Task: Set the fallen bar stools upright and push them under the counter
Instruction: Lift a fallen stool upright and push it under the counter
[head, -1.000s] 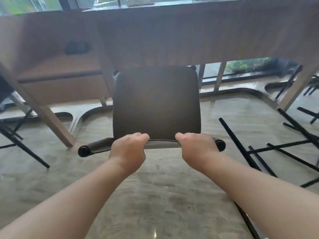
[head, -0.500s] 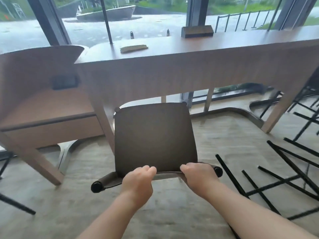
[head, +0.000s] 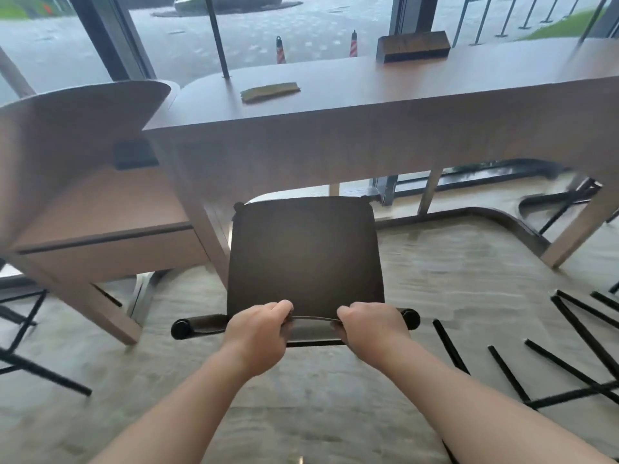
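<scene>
A dark bar stool (head: 304,259) stands upright in front of the wooden counter (head: 368,122), its square seat facing up and its far edge lying just under the counter's front apron, beside the counter's slanted left leg (head: 204,226). The left hand (head: 259,333) and the right hand (head: 370,326) are both clenched over the stool's low curved backrest rail (head: 311,324), fingers wrapped over the top, with the rail's rounded dark ends sticking out past each wrist. To the right, thin black legs of a fallen stool (head: 569,356) lie across the pale stone-look floor (head: 301,413), well apart from the held one. More black stool legs (head: 23,336) show at the left edge, under a lower wooden side unit (head: 87,209). On the counter top lie a flat yellow-green pad (head: 269,92) and a dark wood-faced box (head: 413,46) near the window. Beyond the glass stand two red-and-white striped traffic cones (head: 279,50) on wet paving. No brand, label or writing can be read anywhere in the view.
</scene>
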{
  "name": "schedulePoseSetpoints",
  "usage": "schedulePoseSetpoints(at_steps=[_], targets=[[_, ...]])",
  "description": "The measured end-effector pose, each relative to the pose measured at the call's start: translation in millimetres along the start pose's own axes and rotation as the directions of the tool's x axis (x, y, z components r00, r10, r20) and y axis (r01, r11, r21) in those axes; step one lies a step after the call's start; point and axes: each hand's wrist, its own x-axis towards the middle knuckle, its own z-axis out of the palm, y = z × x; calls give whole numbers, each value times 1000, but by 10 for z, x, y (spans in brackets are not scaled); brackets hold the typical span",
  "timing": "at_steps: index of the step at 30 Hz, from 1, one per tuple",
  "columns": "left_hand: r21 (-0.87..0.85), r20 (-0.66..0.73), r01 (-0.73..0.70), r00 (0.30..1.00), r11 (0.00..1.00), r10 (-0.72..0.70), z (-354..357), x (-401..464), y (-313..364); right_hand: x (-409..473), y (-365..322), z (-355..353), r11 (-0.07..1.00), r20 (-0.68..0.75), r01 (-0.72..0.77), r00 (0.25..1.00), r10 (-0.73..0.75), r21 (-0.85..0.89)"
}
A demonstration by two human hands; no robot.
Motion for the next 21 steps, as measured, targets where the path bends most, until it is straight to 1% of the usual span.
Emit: schedulePoseSetpoints(at_steps=[6,14,21], targets=[[-2,43,67,997,998,-67,-118,356,-14,364,175,-154,999,30,46,999,-46,-6],[31,64,128,989,991,-130,-174,712,-55,740,336,-287,996,44,86,995,-85,-29],[48,38,110,993,993,-112,-192,962,-127,990,435,-401,991,26,112,994,-110,-69]])
